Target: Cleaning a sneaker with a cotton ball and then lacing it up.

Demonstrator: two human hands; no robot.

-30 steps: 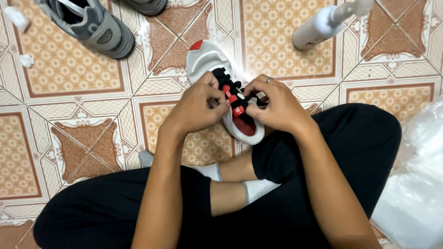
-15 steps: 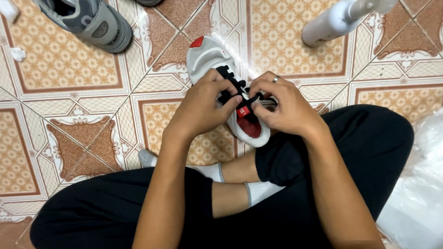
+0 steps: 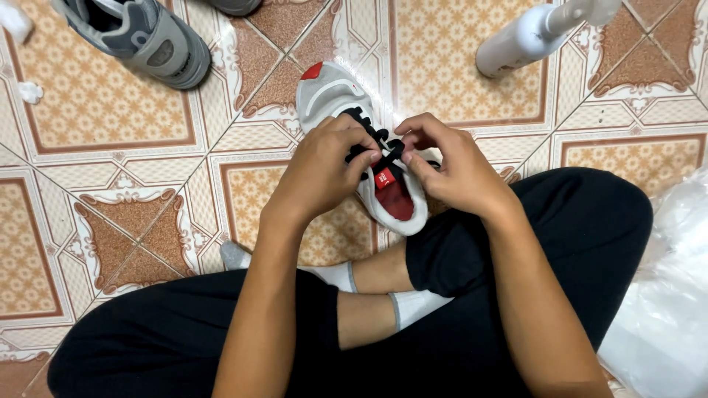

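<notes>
A white sneaker (image 3: pixel 328 92) with a red toe patch, red lining and black laces (image 3: pixel 376 140) lies on the patterned tile floor in front of my crossed legs. My left hand (image 3: pixel 324 173) pinches the black lace on the left side of the shoe's tongue. My right hand (image 3: pixel 450 166) pinches the lace on the right side, fingers curled. Both hands cover the middle of the shoe; the toe and heel opening show.
A grey sneaker (image 3: pixel 140 37) lies at the top left, with part of another shoe (image 3: pixel 232 6) beside it. A white bottle (image 3: pixel 527 37) lies at the top right. Clear plastic wrapping (image 3: pixel 664 302) sits at the right. Small white scraps (image 3: pixel 29 92) lie far left.
Both hands stay on the shoe's laces, shifting slightly toward the toe as the fingers rework the lace. The view has drifted a little.
</notes>
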